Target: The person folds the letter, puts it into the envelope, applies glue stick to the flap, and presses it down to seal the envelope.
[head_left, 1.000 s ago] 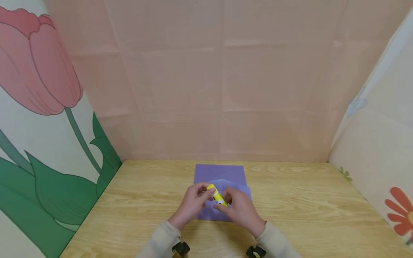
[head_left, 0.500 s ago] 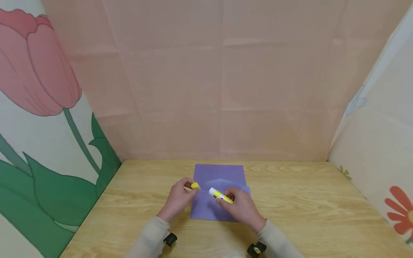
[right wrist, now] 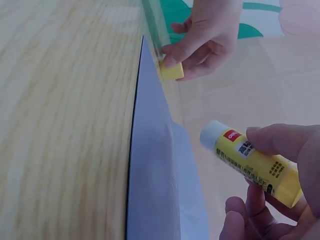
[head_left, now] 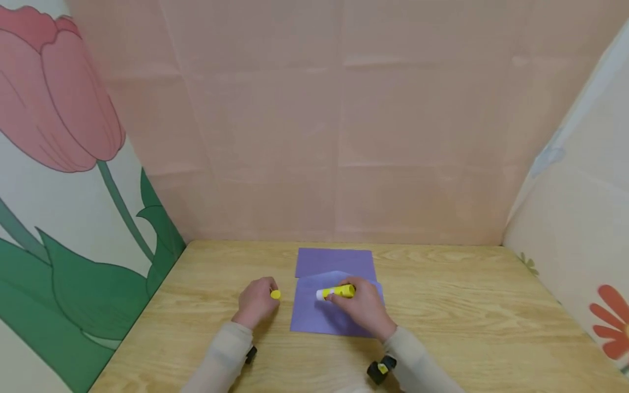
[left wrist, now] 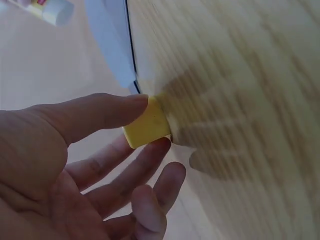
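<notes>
My left hand [head_left: 257, 302] pinches a yellow glue stick cap [left wrist: 147, 124] between thumb and fingers, down at the table left of the purple paper. In the right wrist view the cap [right wrist: 171, 70] touches or nearly touches the tabletop. My right hand [head_left: 366, 307] grips an uncapped yellow glue stick [head_left: 339, 292] above the paper, its white end pointing left. Printed lettering and a red label show on the glue stick [right wrist: 255, 162] in the right wrist view. Beneath it lies a folded purple sheet [head_left: 309, 314] whose raised flap has a paler, curved upper edge.
Behind the flap, a flat purple part [head_left: 336, 262] extends toward the back of the wooden table [head_left: 442, 295]. A pinkish cloth backdrop [head_left: 339, 136] rises behind the table. Printed side panels stand at left and right, one with a large tulip [head_left: 73, 103].
The cap has come off the glue stick. My left hand has carried it left and down to the table. My right hand has turned the glue stick nearly level over the paper.
</notes>
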`<state>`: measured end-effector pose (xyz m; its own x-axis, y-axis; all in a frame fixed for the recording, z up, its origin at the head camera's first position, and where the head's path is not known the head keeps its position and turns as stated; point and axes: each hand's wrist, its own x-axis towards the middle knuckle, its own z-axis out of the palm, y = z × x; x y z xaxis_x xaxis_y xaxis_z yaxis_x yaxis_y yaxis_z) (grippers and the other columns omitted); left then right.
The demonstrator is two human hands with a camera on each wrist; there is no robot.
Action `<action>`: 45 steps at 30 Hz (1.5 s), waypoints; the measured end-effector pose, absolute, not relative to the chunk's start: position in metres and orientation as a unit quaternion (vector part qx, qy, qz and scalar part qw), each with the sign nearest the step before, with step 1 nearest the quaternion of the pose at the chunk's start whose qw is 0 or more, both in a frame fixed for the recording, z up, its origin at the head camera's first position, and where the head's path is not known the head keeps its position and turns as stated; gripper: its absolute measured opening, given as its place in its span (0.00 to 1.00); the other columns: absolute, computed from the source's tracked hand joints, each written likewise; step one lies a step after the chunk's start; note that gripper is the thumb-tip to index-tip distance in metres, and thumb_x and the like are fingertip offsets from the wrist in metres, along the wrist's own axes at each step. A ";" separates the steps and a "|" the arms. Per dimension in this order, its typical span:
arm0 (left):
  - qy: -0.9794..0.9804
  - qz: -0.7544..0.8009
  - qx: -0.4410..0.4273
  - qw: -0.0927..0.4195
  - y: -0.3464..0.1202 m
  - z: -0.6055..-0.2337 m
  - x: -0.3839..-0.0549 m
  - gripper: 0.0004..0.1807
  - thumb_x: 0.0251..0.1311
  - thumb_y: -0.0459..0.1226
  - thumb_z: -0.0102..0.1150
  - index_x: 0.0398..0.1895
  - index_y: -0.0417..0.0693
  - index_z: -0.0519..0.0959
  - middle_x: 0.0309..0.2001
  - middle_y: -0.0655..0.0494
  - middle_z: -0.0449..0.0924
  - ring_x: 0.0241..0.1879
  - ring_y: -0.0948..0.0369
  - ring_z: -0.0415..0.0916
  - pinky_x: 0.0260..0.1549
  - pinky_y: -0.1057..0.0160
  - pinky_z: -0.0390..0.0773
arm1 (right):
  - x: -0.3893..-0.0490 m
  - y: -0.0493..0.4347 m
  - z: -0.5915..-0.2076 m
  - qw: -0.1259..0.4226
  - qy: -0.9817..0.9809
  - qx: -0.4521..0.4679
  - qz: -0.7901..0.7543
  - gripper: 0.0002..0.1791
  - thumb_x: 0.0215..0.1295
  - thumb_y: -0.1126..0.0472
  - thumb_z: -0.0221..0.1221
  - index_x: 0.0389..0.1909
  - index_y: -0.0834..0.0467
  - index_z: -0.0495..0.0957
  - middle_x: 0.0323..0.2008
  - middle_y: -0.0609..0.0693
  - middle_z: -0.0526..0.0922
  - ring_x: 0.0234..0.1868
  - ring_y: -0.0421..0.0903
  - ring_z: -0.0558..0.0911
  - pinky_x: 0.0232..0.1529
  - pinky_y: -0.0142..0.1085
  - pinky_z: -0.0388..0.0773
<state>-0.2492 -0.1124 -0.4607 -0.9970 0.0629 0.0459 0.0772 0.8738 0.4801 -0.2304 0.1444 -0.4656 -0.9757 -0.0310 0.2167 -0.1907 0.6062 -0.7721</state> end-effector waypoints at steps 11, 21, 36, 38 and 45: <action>-0.965 -0.180 -0.169 0.087 -0.076 -0.450 -0.197 0.16 0.49 0.37 0.70 0.40 0.37 0.83 0.38 0.47 0.78 0.39 0.50 0.73 0.35 0.52 0.77 | -0.249 0.131 -0.465 0.084 -0.884 0.065 0.454 0.15 0.51 0.52 0.75 0.33 0.56 0.84 0.29 0.46 0.82 0.28 0.41 0.76 0.29 0.35 0.74; -0.959 -0.114 -0.252 0.062 -0.055 -0.464 -0.176 0.13 0.50 0.44 0.70 0.31 0.46 0.80 0.32 0.55 0.72 0.30 0.59 0.71 0.23 0.60 0.70 | -0.268 0.112 -0.468 0.084 -0.891 0.121 0.429 0.16 0.51 0.52 0.75 0.34 0.57 0.83 0.27 0.45 0.81 0.26 0.40 0.77 0.28 0.33 0.75; -0.956 -0.061 -0.282 0.060 -0.055 -0.465 -0.176 0.16 0.53 0.50 0.69 0.32 0.47 0.81 0.33 0.55 0.72 0.31 0.59 0.72 0.24 0.60 0.72 | -0.283 0.087 -0.465 0.082 -0.907 0.194 0.365 0.10 0.54 0.57 0.73 0.25 0.51 0.79 0.27 0.44 0.78 0.29 0.40 0.75 0.32 0.35 0.75; -0.955 -0.060 -0.284 0.062 -0.055 -0.465 -0.176 0.16 0.52 0.50 0.69 0.32 0.47 0.82 0.33 0.56 0.72 0.31 0.59 0.72 0.23 0.60 0.72 | -0.284 0.084 -0.466 0.079 -0.910 0.197 0.357 0.10 0.55 0.56 0.72 0.25 0.50 0.79 0.28 0.43 0.78 0.30 0.40 0.75 0.33 0.35 0.75; -0.954 -0.058 -0.288 0.062 -0.055 -0.465 -0.176 0.16 0.52 0.49 0.70 0.32 0.47 0.82 0.32 0.56 0.71 0.31 0.59 0.72 0.23 0.60 0.72 | -0.285 0.076 -0.468 0.065 -0.914 0.215 0.339 0.08 0.61 0.55 0.70 0.32 0.50 0.79 0.30 0.44 0.80 0.32 0.42 0.79 0.32 0.36 0.77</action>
